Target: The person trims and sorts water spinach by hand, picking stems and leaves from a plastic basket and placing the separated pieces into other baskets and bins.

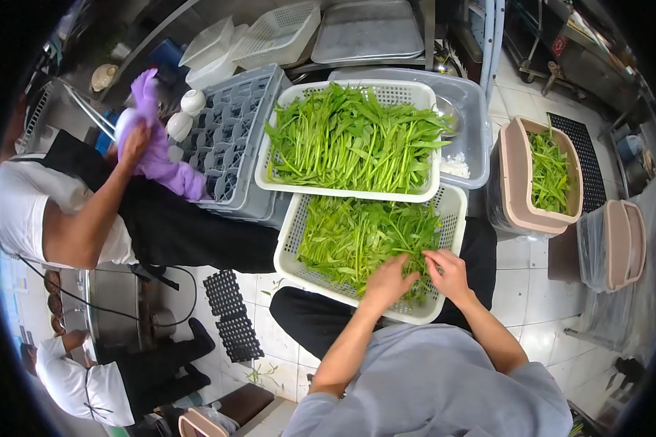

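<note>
A white perforated basket (pixel 459 218) of loose water spinach (pixel 342 237) rests on my lap. My left hand (pixel 388 282) reaches into its near right part, fingers curled into the greens and thumb apart. Close beside it, my right hand (pixel 448 274) pinches leafy stems with thumb and fingertips. The stem ends between the hands are partly hidden by fingers and leaves. Just beyond, a second white basket (pixel 266 171) holds long water spinach (pixel 357 142) laid mostly side by side.
A grey tub (pixel 477 146) with a metal bowl (pixel 450 116) lies behind the far basket. Right of me stands a beige bin (pixel 516 175) containing greens. At left, a co-worker (pixel 73 211) holds a purple cloth (pixel 149 149) by a grey glass rack (pixel 233 124). Another person (pixel 87 379) works farther off.
</note>
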Demonstrator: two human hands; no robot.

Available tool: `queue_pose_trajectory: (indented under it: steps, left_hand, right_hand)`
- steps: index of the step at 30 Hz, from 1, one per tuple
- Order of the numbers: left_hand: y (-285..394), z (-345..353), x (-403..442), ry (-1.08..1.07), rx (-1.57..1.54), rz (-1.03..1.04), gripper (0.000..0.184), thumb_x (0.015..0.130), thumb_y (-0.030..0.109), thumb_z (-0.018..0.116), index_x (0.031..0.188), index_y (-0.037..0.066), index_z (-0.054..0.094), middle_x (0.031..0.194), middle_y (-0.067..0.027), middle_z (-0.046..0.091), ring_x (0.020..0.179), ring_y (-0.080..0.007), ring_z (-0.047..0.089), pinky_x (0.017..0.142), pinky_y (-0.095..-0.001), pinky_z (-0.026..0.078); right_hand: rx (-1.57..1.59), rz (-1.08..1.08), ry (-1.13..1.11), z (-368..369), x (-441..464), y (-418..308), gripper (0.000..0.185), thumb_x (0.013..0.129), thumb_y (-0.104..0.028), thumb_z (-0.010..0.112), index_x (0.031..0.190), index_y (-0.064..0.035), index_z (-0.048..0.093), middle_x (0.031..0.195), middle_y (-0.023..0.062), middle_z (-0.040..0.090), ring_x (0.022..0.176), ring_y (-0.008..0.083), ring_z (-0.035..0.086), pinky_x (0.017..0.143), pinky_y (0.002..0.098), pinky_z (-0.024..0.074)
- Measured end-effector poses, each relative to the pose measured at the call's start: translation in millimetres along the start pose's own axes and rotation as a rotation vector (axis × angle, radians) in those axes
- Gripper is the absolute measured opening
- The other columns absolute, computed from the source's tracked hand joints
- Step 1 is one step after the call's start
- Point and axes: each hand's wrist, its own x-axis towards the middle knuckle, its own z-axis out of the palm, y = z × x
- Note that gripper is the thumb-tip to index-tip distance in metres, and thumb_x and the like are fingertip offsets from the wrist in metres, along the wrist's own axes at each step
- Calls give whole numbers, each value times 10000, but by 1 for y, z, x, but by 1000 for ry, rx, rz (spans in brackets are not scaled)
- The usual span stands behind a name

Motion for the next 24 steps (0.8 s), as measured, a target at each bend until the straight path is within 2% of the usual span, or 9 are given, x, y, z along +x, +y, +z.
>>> queue_pose_trajectory:
  steps: [7, 10, 12, 15, 17, 19, 21, 23, 24]
  left_hand:
    - [-80, -47, 29, 468, 235, -293, 753, 873, 486, 648, 1375, -37, 444, 1342, -320, 490, 1258, -463, 454, 1047, -461, 404]
    - [-68, -18, 37, 271, 235, -195, 752, 886, 458, 630, 1405, -37, 404, 1353, -342, 463, 1252, -490, 453, 1045, -479, 408]
    - [-46, -3, 27, 97, 169, -111, 723, 898, 426, 619, 1415, -29, 397, 1350, -343, 462, 1246, -500, 455, 1031, -485, 425]
    - [-38, 3, 7, 67, 10, 24, 647, 918, 357, 590, 1395, -44, 414, 1332, -338, 487, 1227, -481, 487, 1010, -476, 441]
    - [-57, -24, -5, 134, -292, 32, 559, 915, 263, 562, 1358, -60, 452, 1313, -327, 513, 1194, -452, 526, 1012, -463, 433]
    - [-77, -40, -7, 166, -140, -52, 527, 900, 221, 549, 1339, -60, 471, 1287, -325, 533, 1180, -448, 538, 1008, -462, 434]
    - [-81, -36, -4, 204, 6, -139, 498, 886, 179, 535, 1320, -60, 491, 1262, -324, 553, 1166, -444, 550, 1005, -460, 435]
    - [-77, -19, 1, -215, -96, -159, 465, 883, 190, 511, 1277, -56, 534, 1203, -329, 584, 1123, -447, 570, 974, -452, 444]
    - [-83, 0, -1, -107, -142, -78, 469, 875, 178, 499, 1285, -49, 522, 1180, -342, 584, 1111, -453, 569, 968, -451, 443]
  right_hand:
    - [-88, -35, -98, 0, 0, -2, 207, 805, -61, 684, 1010, -32, 690, 800, 118, 657, 728, 299, 642, 638, 382, 517]
    - [-252, 87, -387, 6, 5, -14, 511, 830, -192, 697, 1296, -47, 548, 1138, 189, 637, 960, 347, 652, 793, 404, 536]
    - [-327, 344, -721, 16, 14, -23, 887, 807, -351, 730, 1505, -84, 252, 1464, 308, 348, 1226, 444, 517, 989, 428, 471]
    - [-126, 594, -694, 42, 16, 4, 1144, 755, -476, 768, 1542, -64, 48, 1529, 380, 82, 1365, 494, 333, 1099, 435, 373]
    - [53, 670, -640, 59, 17, 13, 1260, 702, -553, 789, 1532, -12, 10, 1525, 396, 56, 1421, 486, 215, 1147, 443, 297]
    - [116, 720, -631, 78, 13, 8, 1310, 693, -597, 781, 1519, 23, -24, 1534, 386, 24, 1449, 475, 116, 1174, 452, 234]
    - [194, 781, -599, 98, 9, -4, 1309, 684, -598, 786, 1531, -15, -23, 1545, 366, 4, 1449, 486, 93, 1180, 458, 214]
    - [210, 942, -459, 115, 10, -13, 1280, 689, -602, 778, 1540, -54, -6, 1549, 347, 29, 1429, 509, 144, 1170, 478, 233]
    - [179, 973, -323, 130, 7, -8, 1221, 679, -523, 814, 1535, -73, 67, 1540, 308, 122, 1385, 519, 230, 1140, 508, 271]
